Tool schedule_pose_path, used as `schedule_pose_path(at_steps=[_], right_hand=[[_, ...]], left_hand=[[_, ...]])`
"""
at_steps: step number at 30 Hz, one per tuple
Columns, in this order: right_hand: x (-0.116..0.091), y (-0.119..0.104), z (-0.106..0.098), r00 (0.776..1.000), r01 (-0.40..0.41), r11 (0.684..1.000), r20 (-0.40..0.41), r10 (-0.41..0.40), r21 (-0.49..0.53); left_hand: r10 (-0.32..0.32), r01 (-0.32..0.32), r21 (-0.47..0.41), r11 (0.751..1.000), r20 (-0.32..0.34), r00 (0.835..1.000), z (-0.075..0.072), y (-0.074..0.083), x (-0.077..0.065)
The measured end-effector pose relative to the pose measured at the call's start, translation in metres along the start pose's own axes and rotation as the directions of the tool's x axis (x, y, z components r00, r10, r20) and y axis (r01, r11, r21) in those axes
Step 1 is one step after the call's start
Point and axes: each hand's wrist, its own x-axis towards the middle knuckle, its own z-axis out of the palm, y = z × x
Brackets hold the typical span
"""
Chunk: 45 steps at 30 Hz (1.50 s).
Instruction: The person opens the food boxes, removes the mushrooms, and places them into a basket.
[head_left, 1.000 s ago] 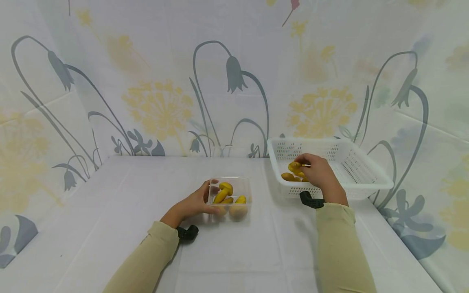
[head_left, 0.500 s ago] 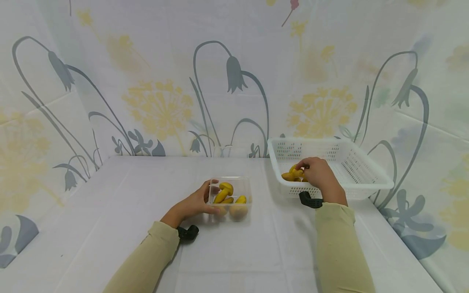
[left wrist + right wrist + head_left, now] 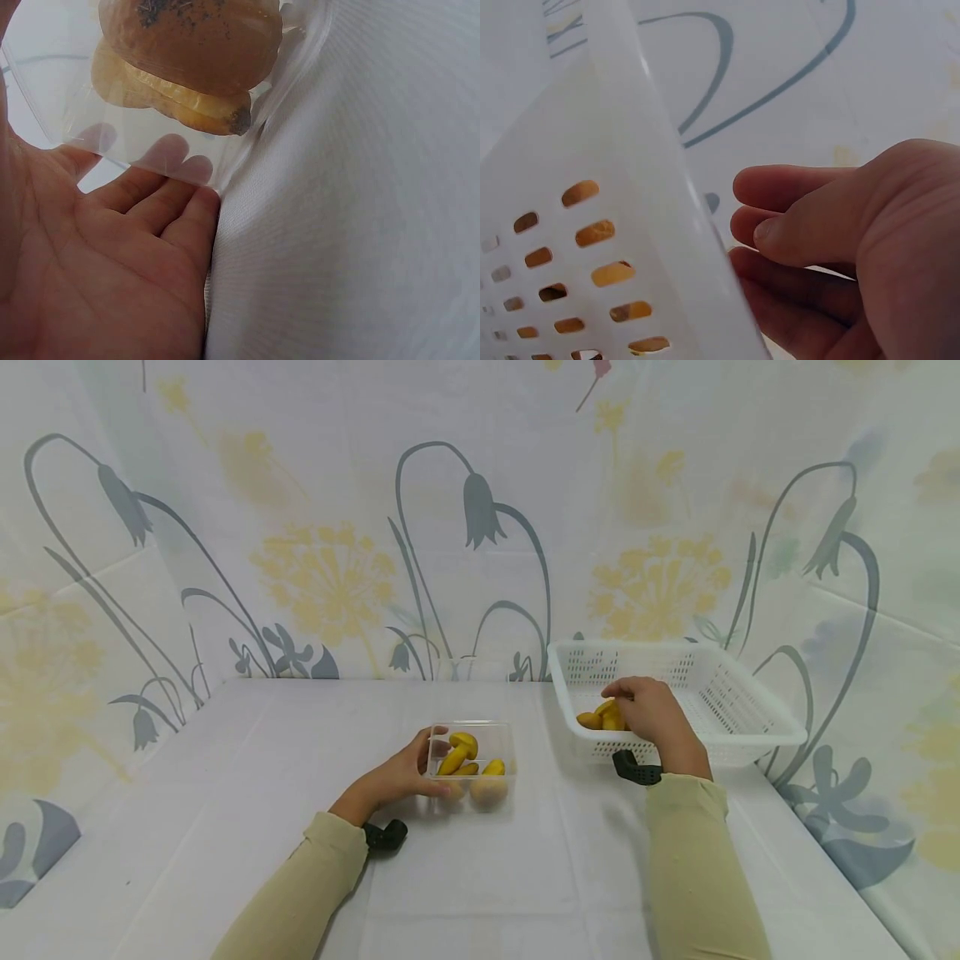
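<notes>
My left hand (image 3: 405, 770) grips the left side of a clear plastic box (image 3: 501, 742), thumb in front and fingers behind. Inside lie several yellow mushrooms (image 3: 459, 753), one with a rounded cap on top. Through the clear wall in the left wrist view, a mushroom (image 3: 191, 45) shows dark specks of dirt. My right hand (image 3: 651, 714) hovers over the near left corner of a white perforated basket (image 3: 750, 710), just above several yellow mushrooms (image 3: 600, 718). In the right wrist view its fingers (image 3: 780, 187) are loosely bent beside the basket rim, with nothing seen between them.
Behind the box, another clear container (image 3: 472, 670) stands at the back of the white-covered table (image 3: 300, 718). A floral cloth (image 3: 480, 568) hangs behind it. Black cameras are strapped to both wrists.
My right hand held a yellow mushroom over the basket, lowered it among the others and let it go; the fingers have lifted slightly. The left hand and box have stayed put.
</notes>
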Motion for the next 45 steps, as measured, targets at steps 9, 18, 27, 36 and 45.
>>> schedule_pose_path(at_steps=[9, 18, 27, 36, 45], right_hand=[[0.002, -0.014, 0.006, 1.000, 0.023, 0.999, 0.003, -0.023, 0.044], [0.003, -0.027, 0.011, 0.995, 0.094, 0.995, 0.006, -0.095, 0.045], [0.002, -0.041, 0.016, 0.992, 0.119, 0.991, 0.038, -0.121, 0.055], [0.004, -0.053, 0.028, 0.977, 0.213, 0.977, -0.002, -0.213, 0.033], [0.004, -0.069, 0.040, 0.965, 0.262, 0.965, 0.014, -0.262, 0.017]], left_hand=[[-0.005, 0.005, 0.011, 1.000, -0.003, 1.000, 0.000, -0.001, 0.000], [-0.009, 0.009, 0.013, 1.000, -0.008, 1.000, 0.001, -0.001, 0.001], [-0.003, 0.003, 0.001, 1.000, 0.001, 1.000, 0.000, -0.002, 0.001], [0.013, -0.012, -0.031, 0.999, 0.011, 1.000, -0.001, -0.004, 0.002], [0.026, -0.026, -0.035, 0.999, 0.013, 1.000, -0.001, -0.005, 0.002]])
